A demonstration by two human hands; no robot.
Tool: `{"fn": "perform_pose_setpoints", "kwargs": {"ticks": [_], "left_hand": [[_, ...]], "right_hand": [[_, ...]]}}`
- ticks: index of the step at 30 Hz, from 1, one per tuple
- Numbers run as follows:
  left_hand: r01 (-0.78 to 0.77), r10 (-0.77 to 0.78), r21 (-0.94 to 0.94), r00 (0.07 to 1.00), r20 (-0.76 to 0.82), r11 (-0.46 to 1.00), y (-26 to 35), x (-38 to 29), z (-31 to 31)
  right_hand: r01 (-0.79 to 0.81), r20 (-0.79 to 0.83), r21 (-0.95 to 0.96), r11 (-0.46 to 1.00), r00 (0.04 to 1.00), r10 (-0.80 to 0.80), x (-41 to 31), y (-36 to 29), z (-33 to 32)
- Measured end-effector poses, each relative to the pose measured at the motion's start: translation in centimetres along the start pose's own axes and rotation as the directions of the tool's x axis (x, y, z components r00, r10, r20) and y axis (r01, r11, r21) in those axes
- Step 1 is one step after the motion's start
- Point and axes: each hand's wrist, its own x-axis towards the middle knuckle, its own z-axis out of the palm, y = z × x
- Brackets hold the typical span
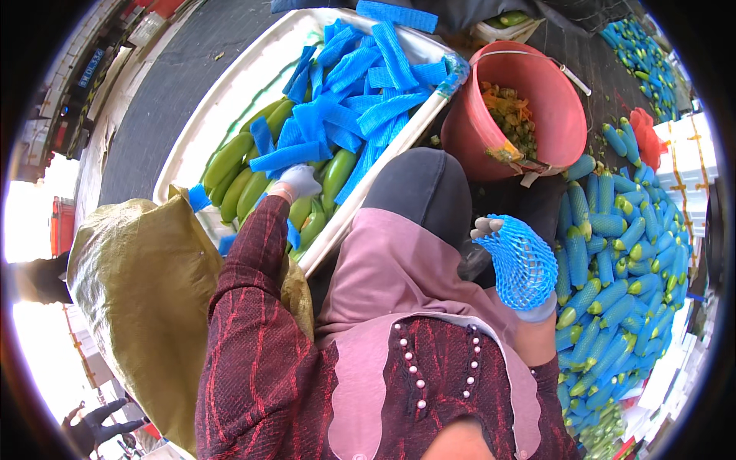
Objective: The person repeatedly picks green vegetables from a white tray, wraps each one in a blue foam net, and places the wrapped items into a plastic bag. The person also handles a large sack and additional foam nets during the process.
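Observation:
My left hand, in a pale glove, is down among green zucchini in a white foam box. Its fingertips are hard to make out, so I cannot tell whether it grips one. Flattened blue mesh sleeves lie heaped on the zucchini, just beyond that hand. Over my right hand, also gloved, a blue mesh sleeve is stretched open around the palm. The grey fingertips poke out of the sleeve's end, and no zucchini shows inside it.
A red bucket with plant scraps stands beyond my knee. To the right lies a large pile of zucchini in blue mesh. An olive woven sack sits at my left. Another person's dark-gloved hand shows at the lower left.

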Motion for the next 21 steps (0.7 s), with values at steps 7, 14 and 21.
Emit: {"fn": "perform_pose_setpoints", "kwargs": {"ticks": [7, 14, 21], "left_hand": [[0.011, -0.011, -0.22, 1.0, -0.002, 0.975, 0.7, -2.2, -2.1], [-0.038, 0.062, -0.454, 0.997, 0.04, 0.89, -1.3, -10.0, -3.0], [0.036, -0.26, -0.418, 0.83, -0.493, 0.908, -4.1, -15.4, -5.3]], "right_hand": [[0.08, -0.131, -0.04, 0.996, 0.988, -0.084, -3.3, -0.9, -1.6], [0.107, -0.216, 0.071, 0.992, 0.972, -0.089, -5.3, 0.0, -3.2], [-0.13, -0.099, 0.519, 0.845, 0.973, 0.211, -7.3, -2.1, -5.7]]}}
